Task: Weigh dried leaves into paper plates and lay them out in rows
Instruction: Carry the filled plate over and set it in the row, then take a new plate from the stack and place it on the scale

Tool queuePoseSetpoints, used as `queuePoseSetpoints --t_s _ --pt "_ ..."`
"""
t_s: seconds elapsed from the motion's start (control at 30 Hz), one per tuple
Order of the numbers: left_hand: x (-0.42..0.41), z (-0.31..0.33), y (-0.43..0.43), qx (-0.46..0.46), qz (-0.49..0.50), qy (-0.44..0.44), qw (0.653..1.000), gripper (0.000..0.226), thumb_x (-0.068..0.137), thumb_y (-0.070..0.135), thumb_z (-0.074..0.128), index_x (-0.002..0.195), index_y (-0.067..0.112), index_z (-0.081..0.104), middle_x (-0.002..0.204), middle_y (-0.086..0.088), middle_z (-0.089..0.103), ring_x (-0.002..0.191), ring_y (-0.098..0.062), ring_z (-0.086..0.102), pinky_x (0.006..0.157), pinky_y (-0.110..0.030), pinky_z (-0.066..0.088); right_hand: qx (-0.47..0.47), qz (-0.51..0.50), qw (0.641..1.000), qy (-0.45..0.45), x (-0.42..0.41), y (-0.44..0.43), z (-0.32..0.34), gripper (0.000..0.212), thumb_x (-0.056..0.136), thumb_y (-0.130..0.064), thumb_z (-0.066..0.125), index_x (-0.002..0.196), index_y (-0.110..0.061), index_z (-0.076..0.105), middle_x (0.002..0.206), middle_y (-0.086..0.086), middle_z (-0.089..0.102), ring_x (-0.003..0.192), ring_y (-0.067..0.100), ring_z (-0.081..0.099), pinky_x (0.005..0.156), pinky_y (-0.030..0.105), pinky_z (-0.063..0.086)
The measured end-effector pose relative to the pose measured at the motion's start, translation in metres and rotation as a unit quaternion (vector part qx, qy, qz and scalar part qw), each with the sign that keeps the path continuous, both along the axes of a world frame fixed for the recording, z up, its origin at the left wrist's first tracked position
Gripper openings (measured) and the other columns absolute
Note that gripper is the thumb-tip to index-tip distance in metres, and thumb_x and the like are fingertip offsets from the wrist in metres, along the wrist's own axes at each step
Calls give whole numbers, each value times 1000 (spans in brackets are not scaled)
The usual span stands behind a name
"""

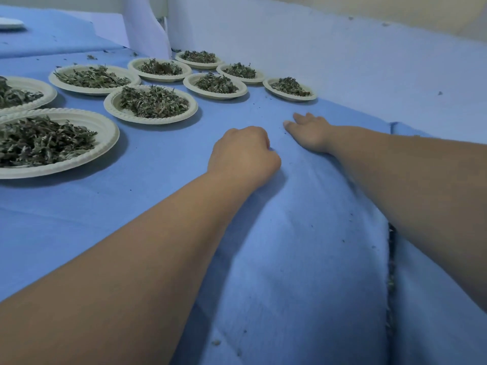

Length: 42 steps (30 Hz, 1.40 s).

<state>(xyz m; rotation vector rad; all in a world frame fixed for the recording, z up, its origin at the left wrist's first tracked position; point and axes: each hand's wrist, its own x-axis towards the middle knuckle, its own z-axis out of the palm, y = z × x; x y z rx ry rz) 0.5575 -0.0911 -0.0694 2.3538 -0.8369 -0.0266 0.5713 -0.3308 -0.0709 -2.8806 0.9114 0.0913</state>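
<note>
Overhead and slightly oblique, the head view shows both bare forearms reaching forward across a blue cloth [303,233] that covers the work surface. Left hand [243,154] is curled into a loose fist, knuckles up, pressing on the cloth near a soft fold; whether it pinches the fabric cannot be told. Right hand [309,133] lies flat, palm down, fingers spread and pointing toward the far left; the two hands are apart, just beside one another, and neither holds a plate. Paper plates of dried leaves [152,102] sit in rows that run diagonally from the near left edge toward the far corner where the cloth turns up against a wall. The rows' long axis points away and to the right, ending at the farthest plate [199,57] and the rightmost plate [290,88], the one nearest the right hand. Two plates at the left edge [105,143] are cut off by the frame. An empty white plate [10,23] at the far left corner is only partly visible. A dark seam [391,272] at the right edge holds debris too blurred to identify. Leaf crumbs dot the cloth.
</note>
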Motion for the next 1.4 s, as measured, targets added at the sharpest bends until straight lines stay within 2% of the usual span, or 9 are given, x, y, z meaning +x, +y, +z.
queuePoseSetpoints --t_s 0.23,0.37,0.47,0.6,0.83,0.97,1.07,1.27,1.4 --pt "-13 1 1 76 -69 -73 992 37 101 31 43 132 22 61 132 -8 63 123 -32 53 94 -38 45 -6 32 999 21 -78 23 -3 81 93 -77 14 161 -33 3 170 -3 -4 156 24 -2 123 54 2" --pt "-28 7 0 129 -55 -80 987 41 106 30 33 135 20 60 141 -8 58 125 -31 53 99 -40 45 16 69 997 8 -135 46 2 80 101 -67 23 163 -19 8 170 1 0 156 19 2 125 41 5" --pt "-49 7 -1 157 -45 -65 984 43 108 30 25 137 10 52 146 -12 48 133 -31 44 107 -44 37 -12 92 995 33 -166 62 14 77 103 -62 26 160 -9 21 168 10 15 153 26 20 121 36 18" --pt "-104 5 -2 130 -53 -50 989 40 109 29 27 127 3 51 138 -17 49 129 -32 45 107 -43 35 -54 92 991 80 -198 86 32 68 101 -61 33 142 -9 49 151 15 47 137 32 46 108 37 36" --pt "-193 13 5 118 -48 -18 992 43 108 30 31 125 5 62 141 -20 57 129 -36 53 101 -36 40 -103 122 986 54 -283 124 41 36 101 -31 44 121 -9 64 132 18 62 120 34 59 95 33 46" --pt "-237 21 7 175 -71 -29 982 43 106 31 34 124 6 64 138 -19 60 126 -35 55 98 -36 43 -99 141 985 31 -329 145 40 21 97 -25 45 103 -18 64 121 13 66 109 32 62 75 31 41" --pt "-268 25 10 197 -73 -32 977 37 103 24 41 129 8 61 139 -16 60 128 -33 56 100 -38 45 -48 128 991 -5 -368 148 40 13 96 -24 44 84 -22 47 120 15 64 108 33 59 78 32 41" --pt "-345 29 -7 95 -162 -81 979 49 97 11 46 144 1 43 158 -18 37 147 -28 33 116 -34 27 6 87 990 -110 -462 137 53 14 88 -19 50 99 -15 59 107 9 68 99 30 61 73 33 46" --pt "-400 39 -41 35 -235 -85 968 35 96 10 46 129 2 52 139 -17 50 134 -31 46 102 -37 37 3 45 984 -175 -536 126 61 24 87 -15 50 107 -18 63 104 6 70 98 29 63 75 36 49"
